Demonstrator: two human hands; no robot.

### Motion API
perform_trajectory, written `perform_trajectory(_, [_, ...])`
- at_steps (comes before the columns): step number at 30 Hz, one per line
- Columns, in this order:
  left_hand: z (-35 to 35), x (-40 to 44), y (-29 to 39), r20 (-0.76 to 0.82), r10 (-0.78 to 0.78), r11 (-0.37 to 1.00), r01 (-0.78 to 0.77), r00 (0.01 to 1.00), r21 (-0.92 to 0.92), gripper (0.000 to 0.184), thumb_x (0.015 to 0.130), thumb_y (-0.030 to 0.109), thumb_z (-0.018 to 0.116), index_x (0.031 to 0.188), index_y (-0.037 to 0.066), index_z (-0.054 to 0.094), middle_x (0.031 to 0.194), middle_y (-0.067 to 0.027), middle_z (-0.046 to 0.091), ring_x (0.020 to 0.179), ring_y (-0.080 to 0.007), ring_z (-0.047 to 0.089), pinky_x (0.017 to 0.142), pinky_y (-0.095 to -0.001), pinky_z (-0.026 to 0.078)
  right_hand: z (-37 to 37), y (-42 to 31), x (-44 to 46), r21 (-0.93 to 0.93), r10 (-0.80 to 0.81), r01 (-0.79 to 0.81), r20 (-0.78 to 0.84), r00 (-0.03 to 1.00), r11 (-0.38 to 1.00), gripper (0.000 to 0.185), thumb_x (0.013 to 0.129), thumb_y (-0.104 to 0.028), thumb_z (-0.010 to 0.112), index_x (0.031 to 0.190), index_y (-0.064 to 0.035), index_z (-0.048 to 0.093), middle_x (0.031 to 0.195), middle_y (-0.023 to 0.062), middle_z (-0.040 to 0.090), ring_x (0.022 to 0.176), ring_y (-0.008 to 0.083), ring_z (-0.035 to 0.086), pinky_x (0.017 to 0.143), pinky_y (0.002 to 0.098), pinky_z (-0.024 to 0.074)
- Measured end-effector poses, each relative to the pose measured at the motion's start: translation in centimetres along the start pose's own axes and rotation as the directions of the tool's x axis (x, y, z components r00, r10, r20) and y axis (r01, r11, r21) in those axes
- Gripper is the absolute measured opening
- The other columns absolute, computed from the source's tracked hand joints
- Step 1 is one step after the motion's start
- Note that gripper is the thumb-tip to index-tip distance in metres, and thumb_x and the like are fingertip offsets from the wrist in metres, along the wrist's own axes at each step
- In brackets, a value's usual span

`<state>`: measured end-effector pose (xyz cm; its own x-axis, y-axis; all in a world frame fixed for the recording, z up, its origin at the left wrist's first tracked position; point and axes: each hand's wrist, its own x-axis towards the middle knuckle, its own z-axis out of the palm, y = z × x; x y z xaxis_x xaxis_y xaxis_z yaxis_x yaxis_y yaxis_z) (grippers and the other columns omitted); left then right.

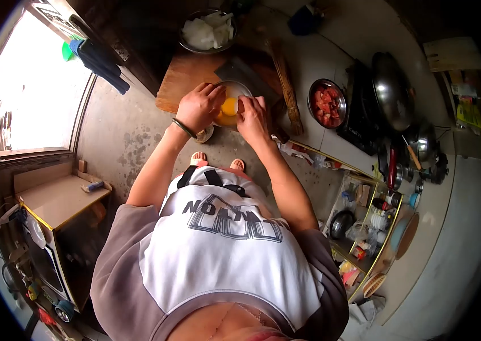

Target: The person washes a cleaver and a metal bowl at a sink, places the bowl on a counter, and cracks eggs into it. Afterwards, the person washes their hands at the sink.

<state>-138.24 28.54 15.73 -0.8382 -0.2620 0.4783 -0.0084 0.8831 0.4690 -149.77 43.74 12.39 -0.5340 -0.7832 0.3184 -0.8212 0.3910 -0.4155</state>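
Both my hands are over a bowl [237, 87] at the edge of the wooden cutting board [173, 85]. A yellow egg yolk [229, 107] shows between them, over or in the bowl. My left hand [199, 107] has its fingers curled at the bowl's left side; what they grip is hidden. On the right, my right hand [254, 118] pinches a piece of white eggshell [240, 105] close to the yolk. Behind the bowl, a dark cleaver [243, 71] lies on the board.
A metal bowl [182, 41] of white slices stands behind the board. To the right are a straw brush [286, 85], a bowl of cut red pieces [327, 106], a black stove [360, 111] and a wok [391, 85]. A small cabinet [61, 196] stands at left.
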Motion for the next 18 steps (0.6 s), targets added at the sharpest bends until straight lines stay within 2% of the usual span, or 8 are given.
perform_trajectory(3, [-0.8, 0.2, 0.3, -0.053, -0.143, 0.948, 0.121, 0.988, -0.296, 0.038, 0.075, 0.009, 0.070, 0.112, 0.005, 0.063, 0.107, -0.0094, 0.061, 0.096, -0.0269, 0.059, 0.080, -0.0327, 0.052, -0.5, -1.9, -0.4, 0.326, 0.190, -0.172, -0.023, 0.982, 0.930, 0.041, 0.073, 0.001, 0.072, 0.110, -0.0033, 0.054, 0.096, 0.0122, 0.064, 0.093, 0.0292, 0.059, 0.083, 0.0376, 0.0479])
perform_trajectory(6, [0.5, -0.7, -0.5, 0.094, -0.317, 0.716, 0.303, 0.944, -0.629, 0.036, 0.083, 0.011, 0.070, 0.116, 0.003, 0.062, 0.114, -0.0134, 0.059, 0.101, -0.0268, 0.058, 0.081, -0.0307, 0.051, 0.2, -2.4, -0.2, 0.702, 0.308, -0.298, 0.116, 0.944, 0.647, 0.042, 0.076, -0.002, 0.074, 0.112, -0.0033, 0.052, 0.097, 0.0107, 0.064, 0.092, 0.0222, 0.063, 0.080, 0.0326, 0.0500])
perform_trajectory(9, [1.4, -1.1, 0.1, 0.069, -0.289, 0.791, 0.279, 0.955, -0.545, 0.033, 0.085, 0.012, 0.067, 0.116, 0.002, 0.063, 0.114, -0.0152, 0.059, 0.102, -0.0298, 0.058, 0.084, -0.0339, 0.049, 1.2, -3.3, 0.0, 0.804, 0.321, -0.202, 0.014, 0.947, 0.559, 0.040, 0.079, -0.005, 0.074, 0.113, -0.0039, 0.051, 0.096, 0.0065, 0.064, 0.090, 0.0155, 0.063, 0.078, 0.0298, 0.0507])
perform_trajectory(10, [1.5, -1.1, 0.2, 0.059, -0.281, 0.813, 0.270, 0.958, -0.516, 0.033, 0.085, 0.013, 0.066, 0.116, 0.002, 0.062, 0.113, -0.0160, 0.060, 0.102, -0.0318, 0.058, 0.085, -0.0355, 0.048, 1.1, -3.8, 0.0, 0.806, 0.316, -0.181, -0.008, 0.949, 0.564, 0.047, 0.082, 0.004, 0.066, 0.125, -0.0025, 0.047, 0.103, 0.0075, 0.061, 0.089, 0.0112, 0.061, 0.080, 0.0257, 0.0498])
perform_trajectory(13, [0.9, -0.5, 0.9, 0.159, -0.175, 0.917, 0.219, 0.972, -0.333, 0.036, 0.085, 0.018, 0.065, 0.117, 0.001, 0.061, 0.113, -0.0174, 0.060, 0.103, -0.0359, 0.056, 0.089, -0.0398, 0.046, 0.4, -4.8, -1.3, 0.845, 0.431, -0.248, 0.023, 0.902, 0.474, 0.064, 0.081, 0.006, 0.064, 0.139, -0.0071, 0.041, 0.113, 0.0094, 0.060, 0.094, 0.0142, 0.062, 0.081, 0.0266, 0.0504])
perform_trajectory(16, [0.2, -0.3, 2.3, 0.264, 0.005, 0.967, 0.062, 0.964, -0.245, 0.041, 0.084, 0.020, 0.066, 0.119, 0.001, 0.059, 0.114, -0.0176, 0.060, 0.105, -0.0367, 0.055, 0.091, -0.0410, 0.046, 0.5, -3.9, -3.8, 0.664, 0.309, -0.064, -0.259, 0.915, 0.745, 0.060, 0.081, -0.001, 0.068, 0.136, -0.0074, 0.046, 0.107, 0.0102, 0.061, 0.084, 0.0173, 0.062, 0.077, 0.0296, 0.0510])
perform_trajectory(17, [-0.1, -0.4, 3.2, 0.298, 0.056, 0.972, 0.016, 0.953, -0.235, 0.042, 0.084, 0.020, 0.067, 0.121, 0.001, 0.058, 0.115, -0.0179, 0.060, 0.106, -0.0370, 0.055, 0.092, -0.0409, 0.046, -0.1, -4.0, -5.2, 0.782, 0.415, -0.158, -0.138, 0.899, 0.603, 0.053, 0.080, -0.001, 0.069, 0.129, -0.0067, 0.049, 0.105, 0.0085, 0.062, 0.081, 0.0172, 0.062, 0.075, 0.0294, 0.0511])
perform_trajectory(18, [-0.3, -0.4, 4.4, 0.331, 0.119, 0.972, -0.041, 0.936, -0.233, 0.044, 0.084, 0.019, 0.068, 0.123, 0.001, 0.057, 0.116, -0.0183, 0.060, 0.107, -0.0372, 0.055, 0.093, -0.0408, 0.046, -0.8, -4.2, -6.4, 0.764, 0.432, -0.174, -0.148, 0.890, 0.622, 0.052, 0.080, -0.001, 0.069, 0.127, -0.0065, 0.050, 0.103, 0.0081, 0.063, 0.082, 0.0168, 0.062, 0.075, 0.0292, 0.0511])
